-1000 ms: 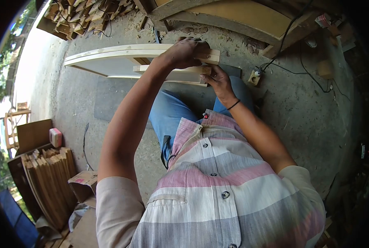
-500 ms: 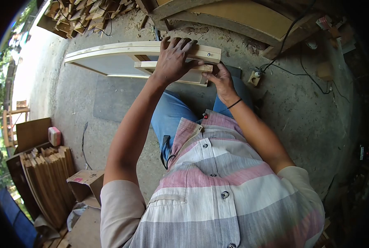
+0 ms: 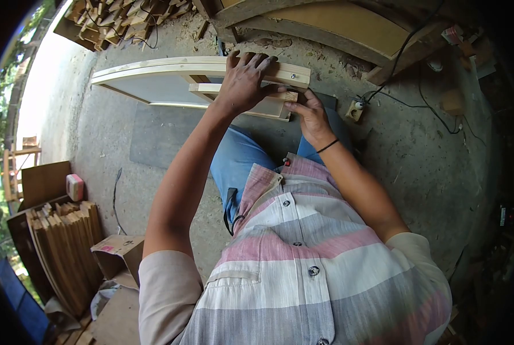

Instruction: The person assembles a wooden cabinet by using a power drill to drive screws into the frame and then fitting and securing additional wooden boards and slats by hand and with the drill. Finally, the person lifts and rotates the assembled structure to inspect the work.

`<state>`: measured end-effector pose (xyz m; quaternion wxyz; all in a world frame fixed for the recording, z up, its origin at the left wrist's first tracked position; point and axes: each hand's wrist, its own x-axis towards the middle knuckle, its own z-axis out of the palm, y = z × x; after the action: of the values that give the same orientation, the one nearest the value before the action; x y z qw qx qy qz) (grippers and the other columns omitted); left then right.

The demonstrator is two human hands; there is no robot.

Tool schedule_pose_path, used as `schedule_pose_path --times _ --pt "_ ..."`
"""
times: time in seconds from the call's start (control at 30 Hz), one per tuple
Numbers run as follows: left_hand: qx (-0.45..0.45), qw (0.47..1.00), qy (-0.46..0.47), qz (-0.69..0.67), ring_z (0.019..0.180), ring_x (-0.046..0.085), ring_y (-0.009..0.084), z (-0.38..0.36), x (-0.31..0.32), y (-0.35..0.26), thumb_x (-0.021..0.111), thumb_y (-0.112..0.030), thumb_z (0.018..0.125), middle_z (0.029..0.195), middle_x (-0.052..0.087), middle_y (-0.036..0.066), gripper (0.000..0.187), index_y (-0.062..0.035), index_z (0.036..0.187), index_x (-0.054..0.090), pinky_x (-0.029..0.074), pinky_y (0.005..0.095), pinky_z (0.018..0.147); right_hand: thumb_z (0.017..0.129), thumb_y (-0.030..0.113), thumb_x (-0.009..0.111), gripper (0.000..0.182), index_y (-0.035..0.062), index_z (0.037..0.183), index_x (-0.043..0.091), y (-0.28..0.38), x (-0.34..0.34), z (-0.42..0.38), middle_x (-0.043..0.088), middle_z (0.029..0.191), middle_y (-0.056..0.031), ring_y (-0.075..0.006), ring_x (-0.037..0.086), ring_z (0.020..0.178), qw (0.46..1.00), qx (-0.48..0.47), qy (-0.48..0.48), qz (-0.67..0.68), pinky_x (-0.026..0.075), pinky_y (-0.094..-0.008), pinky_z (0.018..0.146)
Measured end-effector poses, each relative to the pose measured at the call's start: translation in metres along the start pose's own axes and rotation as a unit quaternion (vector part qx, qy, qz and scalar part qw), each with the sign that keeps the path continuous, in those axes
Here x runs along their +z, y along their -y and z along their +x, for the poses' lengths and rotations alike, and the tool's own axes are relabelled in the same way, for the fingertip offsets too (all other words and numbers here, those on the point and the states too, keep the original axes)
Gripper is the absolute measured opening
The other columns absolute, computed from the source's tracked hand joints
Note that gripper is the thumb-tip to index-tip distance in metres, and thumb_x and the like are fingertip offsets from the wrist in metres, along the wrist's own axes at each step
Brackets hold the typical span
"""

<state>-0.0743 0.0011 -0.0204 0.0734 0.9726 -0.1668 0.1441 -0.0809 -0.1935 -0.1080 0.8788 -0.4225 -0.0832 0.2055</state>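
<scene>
Before our knees, over the dark mat [image 3: 165, 135], our left hand [image 3: 243, 85] clasps the wooden frame [image 3: 153, 64], fingers spread; our half-curled right hand [image 3: 314, 119] pinches the short batten [image 3: 203, 88]. Probably stiff, fairly light; best gripped by its rails.

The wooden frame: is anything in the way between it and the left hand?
No, nothing visible is in the way: the left hand is right on the wooden frame, fingers over its top edge. The right hand is at the near end.
</scene>
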Motion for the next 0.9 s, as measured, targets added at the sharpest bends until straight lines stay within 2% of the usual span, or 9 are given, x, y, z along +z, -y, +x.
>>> schedule_pose_path --times 0.23,0.43,0.67,0.77,0.83,0.9 --pt "-0.002 1.000 -0.001 0.006 0.122 0.051 0.0287 -0.0008 -0.0001 -0.0015 0.066 -0.062 0.080 0.123 0.060 0.012 0.077 -0.0048 0.131 0.056 0.027 0.0463 0.110 0.081 -0.007 0.065 0.044 0.0063 0.122 0.062 -0.0013 -0.0033 0.0006 0.068 0.115 -0.0049 -0.0145 0.060 0.109 0.998 0.033 0.004 0.051 0.045 -0.0289 0.097" --pt "0.003 1.000 -0.009 0.004 0.122 0.051 0.0286 -0.0018 0.0028 -0.0009 0.066 -0.062 0.079 0.122 0.060 0.011 0.077 -0.0048 0.130 0.056 0.027 0.0461 0.109 0.081 -0.005 0.065 0.043 0.0056 0.122 0.063 0.0027 -0.0020 -0.0004 0.067 0.112 -0.0029 -0.0143 0.060 0.107 0.998 0.054 -0.018 0.041 0.046 -0.0281 0.095" --pt "-0.006 1.000 0.002 0.006 0.122 0.051 0.0284 -0.0010 0.0000 -0.0017 0.065 -0.061 0.081 0.122 0.060 0.011 0.076 -0.0049 0.131 0.056 0.027 0.0467 0.109 0.080 -0.004 0.066 0.043 0.0041 0.122 0.061 0.0020 -0.0032 0.0015 0.067 0.113 -0.0037 -0.0132 0.060 0.104 0.997 0.049 -0.005 0.064 0.046 -0.0280 0.094" --pt "-0.007 1.000 0.004 0.003 0.122 0.051 0.0287 -0.0013 0.0034 -0.0011 0.065 -0.060 0.082 0.123 0.060 0.011 0.074 -0.0049 0.132 0.055 0.027 0.0469 0.109 0.082 -0.003 0.068 0.041 0.0049 0.122 0.062 0.0021 -0.0057 0.0014 0.067 0.114 -0.0042 -0.0128 0.060 0.105 0.998 0.047 -0.004 0.035 0.045 -0.0279 0.096" --pt "-0.008 1.000 0.002 -0.004 0.122 0.051 0.0290 -0.0003 0.0033 -0.0004 0.065 -0.059 0.082 0.123 0.059 0.012 0.074 -0.0049 0.132 0.055 0.027 0.0471 0.109 0.085 0.002 0.071 0.038 0.0043 0.121 0.063 0.0029 -0.0065 0.0027 0.066 0.115 -0.0047 -0.0118 0.060 0.107 0.995 0.012 -0.007 -0.098 0.045 -0.0270 0.096" --pt "-0.008 1.000 0.010 0.010 0.123 0.050 0.0296 0.0006 0.0024 -0.0004 0.065 -0.057 0.084 0.125 0.059 0.012 0.072 -0.0048 0.132 0.055 0.027 0.0471 0.109 0.086 0.005 0.072 0.037 0.0036 0.121 0.062 0.0013 -0.0079 0.0047 0.067 0.115 -0.0047 -0.0115 0.061 0.106 0.993 0.005 -0.013 -0.113 0.046 -0.0265 0.095"
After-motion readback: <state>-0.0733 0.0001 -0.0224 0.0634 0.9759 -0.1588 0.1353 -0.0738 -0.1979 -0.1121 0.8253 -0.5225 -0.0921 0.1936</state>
